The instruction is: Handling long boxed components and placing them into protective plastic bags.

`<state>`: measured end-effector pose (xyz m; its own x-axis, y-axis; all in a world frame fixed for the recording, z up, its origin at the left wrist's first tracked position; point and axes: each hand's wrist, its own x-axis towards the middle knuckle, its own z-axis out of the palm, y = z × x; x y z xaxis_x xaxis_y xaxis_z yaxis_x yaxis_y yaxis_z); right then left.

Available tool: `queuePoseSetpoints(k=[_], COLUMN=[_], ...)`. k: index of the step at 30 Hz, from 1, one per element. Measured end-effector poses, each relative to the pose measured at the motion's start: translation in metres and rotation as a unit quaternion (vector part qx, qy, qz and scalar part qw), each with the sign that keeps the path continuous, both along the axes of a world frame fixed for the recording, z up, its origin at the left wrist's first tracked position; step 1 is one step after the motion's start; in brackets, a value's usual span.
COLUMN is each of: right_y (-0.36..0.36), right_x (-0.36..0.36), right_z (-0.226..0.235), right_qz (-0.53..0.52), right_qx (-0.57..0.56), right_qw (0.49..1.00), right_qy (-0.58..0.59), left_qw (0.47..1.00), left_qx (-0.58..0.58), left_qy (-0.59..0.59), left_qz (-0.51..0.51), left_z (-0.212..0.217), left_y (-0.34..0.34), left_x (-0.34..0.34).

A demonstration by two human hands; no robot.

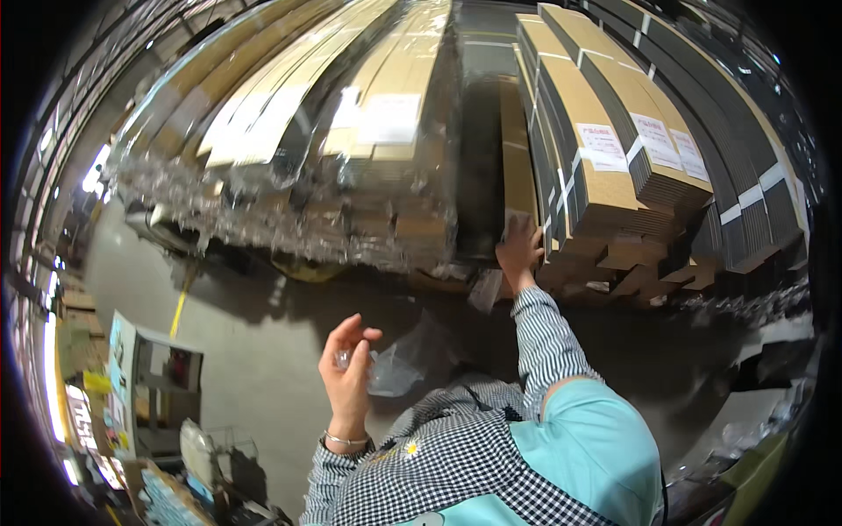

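My right hand [521,250] reaches forward to the near end of a narrow brown cardboard strip [517,167], which stands in the dark gap between two stacks. Its fingers bend around that end, though the fingertips are partly hidden. My left hand [347,364] is raised over the floor, its thumb and fingers curled around a bit of clear plastic film. More crumpled clear plastic [396,370] shows beside this hand; whether it is one piece with the held bit is unclear. Right of the gap lie strapped bundles of long flat cardboard [592,188] with white labels.
Film-wrapped cardboard stacks [386,167] stand left of the gap. Dark strapped bundles [745,210] lie at the far right. On the grey floor [246,359] runs a yellow line, with a grey cabinet [167,381] at the left. Plastic scraps [737,434] lie at lower right.
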<state>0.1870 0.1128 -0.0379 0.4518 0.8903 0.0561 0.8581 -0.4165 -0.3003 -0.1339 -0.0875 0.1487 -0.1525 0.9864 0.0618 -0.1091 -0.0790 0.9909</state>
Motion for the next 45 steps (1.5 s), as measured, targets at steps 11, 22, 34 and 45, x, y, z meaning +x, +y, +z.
queuePoseSetpoints(k=[11,22,34,45], right_y=[-0.239,-0.271,-0.231,-0.202], right_x=[-0.089,-0.111,-0.081,-0.063], right_z=[0.106,0.169,0.170,0.145], right_qz=[0.407,0.295,0.265,0.179], right_qx=[0.098,0.279,0.273,0.208], right_qw=[0.788,0.709,0.779,0.673], right_qy=[0.451,0.576,0.499,0.687], left_qw=[0.985,0.990,0.976,0.966], left_qx=[0.072,0.097,0.006,-0.015], left_qy=[-0.156,-0.068,-0.187,-0.244], left_qz=[-0.004,-0.076,-0.110,-0.080], left_z=[-0.002,-0.015,-0.030,-0.049], left_y=[-0.048,-0.052,-0.026,-0.013], left_x=[0.005,0.046,0.084,0.094])
